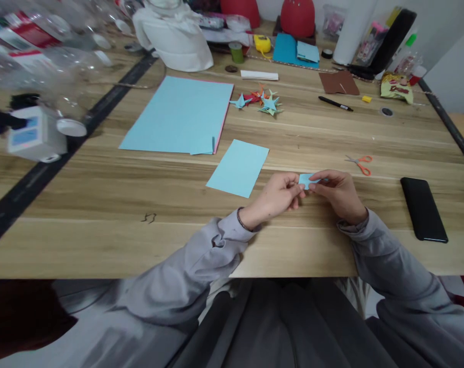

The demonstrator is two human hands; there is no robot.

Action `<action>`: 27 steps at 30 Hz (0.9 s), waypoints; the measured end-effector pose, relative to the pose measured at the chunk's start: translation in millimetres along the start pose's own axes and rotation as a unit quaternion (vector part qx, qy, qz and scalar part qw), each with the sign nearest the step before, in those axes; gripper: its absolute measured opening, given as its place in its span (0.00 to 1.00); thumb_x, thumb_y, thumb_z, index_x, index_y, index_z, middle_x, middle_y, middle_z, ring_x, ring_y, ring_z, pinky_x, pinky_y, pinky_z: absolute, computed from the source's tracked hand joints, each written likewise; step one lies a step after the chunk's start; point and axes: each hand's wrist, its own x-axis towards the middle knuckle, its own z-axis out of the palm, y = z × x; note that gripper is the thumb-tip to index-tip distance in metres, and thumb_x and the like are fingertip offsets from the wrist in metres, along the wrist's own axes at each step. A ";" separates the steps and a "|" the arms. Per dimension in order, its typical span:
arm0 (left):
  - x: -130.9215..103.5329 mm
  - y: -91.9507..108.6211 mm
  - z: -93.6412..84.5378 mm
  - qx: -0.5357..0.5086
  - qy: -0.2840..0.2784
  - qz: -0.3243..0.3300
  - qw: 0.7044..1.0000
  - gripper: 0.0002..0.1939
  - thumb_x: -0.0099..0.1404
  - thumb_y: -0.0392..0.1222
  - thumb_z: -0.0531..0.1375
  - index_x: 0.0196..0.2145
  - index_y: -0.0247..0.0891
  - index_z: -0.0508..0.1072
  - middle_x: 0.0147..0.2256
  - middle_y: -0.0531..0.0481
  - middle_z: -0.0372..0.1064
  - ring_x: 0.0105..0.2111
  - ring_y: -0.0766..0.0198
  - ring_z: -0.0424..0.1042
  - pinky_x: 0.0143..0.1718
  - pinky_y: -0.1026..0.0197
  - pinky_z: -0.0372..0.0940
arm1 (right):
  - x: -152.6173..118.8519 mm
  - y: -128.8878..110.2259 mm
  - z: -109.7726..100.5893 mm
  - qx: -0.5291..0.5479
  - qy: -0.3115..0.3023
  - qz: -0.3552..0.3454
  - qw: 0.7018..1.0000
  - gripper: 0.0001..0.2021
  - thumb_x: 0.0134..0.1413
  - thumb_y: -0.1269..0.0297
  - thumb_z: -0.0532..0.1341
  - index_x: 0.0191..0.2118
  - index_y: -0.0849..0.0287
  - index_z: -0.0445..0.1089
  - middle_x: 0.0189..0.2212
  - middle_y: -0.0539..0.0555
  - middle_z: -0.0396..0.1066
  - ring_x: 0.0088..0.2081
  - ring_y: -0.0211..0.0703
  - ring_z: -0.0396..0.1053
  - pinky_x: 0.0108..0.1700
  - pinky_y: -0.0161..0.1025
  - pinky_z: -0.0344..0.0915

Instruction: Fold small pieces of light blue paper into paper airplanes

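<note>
A small piece of light blue paper (304, 179) is pinched between both hands just above the table. My left hand (280, 193) grips its left edge with thumb and fingers, and my right hand (337, 191) closes on its right side. Fingers cover part of the piece, so its full shape and folds are hidden. Left of my left hand lies a flat light blue paper rectangle (238, 167). Beyond my right hand, orange-handled scissors (362, 164) rest partly spread on the wood.
A stack of large blue sheets (182, 115) lies at back left, beside several folded paper stars (269, 104). A black phone (423, 209) lies at right, a black pen (335, 104) farther back. Plastic bottles (44, 61) crowd the left, near a white box-shaped device (38, 135).
</note>
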 end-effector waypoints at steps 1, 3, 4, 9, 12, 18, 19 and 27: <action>0.6 -0.5 -1.0 -0.010 -0.007 -0.006 1.000 0.10 0.65 0.32 0.58 0.25 0.33 0.68 0.22 0.53 0.69 0.14 0.74 0.65 0.15 0.70 0.56 | 0.3 -0.6 -0.4 0.008 0.000 0.005 1.000 0.13 0.37 0.59 0.76 0.31 0.57 0.78 0.24 0.49 0.76 0.25 0.36 0.73 0.30 0.36 0.70; 1.5 -1.7 -2.9 -0.021 -0.018 -0.010 1.000 0.12 0.67 0.33 0.57 0.25 0.33 0.68 0.19 0.54 0.67 0.14 0.73 0.65 0.15 0.70 0.55 | 1.0 -1.7 -1.2 0.023 -0.001 0.010 1.000 0.13 0.37 0.59 0.75 0.31 0.57 0.77 0.23 0.49 0.76 0.25 0.36 0.73 0.30 0.36 0.70; 2.0 -2.5 -3.6 -0.024 -0.022 -0.008 0.999 0.13 0.68 0.34 0.56 0.24 0.34 0.68 0.18 0.54 0.66 0.14 0.73 0.64 0.15 0.70 0.56 | 1.3 -2.1 -1.5 0.028 -0.001 0.011 1.000 0.13 0.37 0.59 0.75 0.31 0.57 0.77 0.22 0.48 0.75 0.25 0.37 0.73 0.30 0.36 0.70; 3.9 -6.1 -5.2 -0.043 -0.032 0.000 0.999 0.15 0.70 0.35 0.53 0.24 0.35 0.67 0.14 0.54 0.63 0.13 0.72 0.63 0.16 0.70 0.59 | 1.7 -3.0 -2.3 0.033 -0.001 -0.001 0.999 0.12 0.39 0.60 0.74 0.32 0.57 0.77 0.22 0.48 0.75 0.24 0.36 0.73 0.30 0.36 0.70; 4.2 -6.8 -5.5 -0.048 -0.036 -0.002 0.998 0.15 0.70 0.35 0.53 0.24 0.35 0.67 0.14 0.54 0.63 0.13 0.72 0.63 0.15 0.70 0.59 | 1.3 -4.0 -1.9 0.024 -0.002 -0.008 1.000 0.11 0.41 0.60 0.73 0.32 0.57 0.77 0.23 0.48 0.75 0.26 0.37 0.73 0.32 0.37 0.70; 3.1 -6.5 -4.6 -0.047 -0.038 0.000 0.998 0.15 0.69 0.36 0.55 0.24 0.35 0.66 0.15 0.54 0.63 0.14 0.72 0.64 0.15 0.70 0.59 | 1.9 -3.8 -1.7 0.019 0.011 -0.002 1.000 0.13 0.37 0.61 0.75 0.33 0.57 0.77 0.24 0.48 0.74 0.25 0.35 0.70 0.29 0.35 0.67; 2.9 -6.3 -4.3 -0.046 -0.038 -0.002 0.998 0.14 0.69 0.36 0.55 0.24 0.35 0.66 0.16 0.54 0.64 0.14 0.72 0.64 0.15 0.70 0.59 | 2.1 -3.5 -1.7 0.022 0.011 -0.004 1.000 0.14 0.36 0.61 0.76 0.33 0.57 0.77 0.24 0.48 0.74 0.25 0.34 0.69 0.29 0.35 0.67; 0.6 -3.2 -2.4 -0.047 -0.040 -0.015 0.998 0.11 0.68 0.34 0.54 0.26 0.35 0.65 0.21 0.54 0.66 0.15 0.72 0.65 0.16 0.69 0.59 | 2.1 -3.0 -1.4 0.005 0.010 -0.017 1.000 0.13 0.38 0.60 0.75 0.32 0.56 0.78 0.22 0.47 0.72 0.24 0.36 0.69 0.28 0.36 0.66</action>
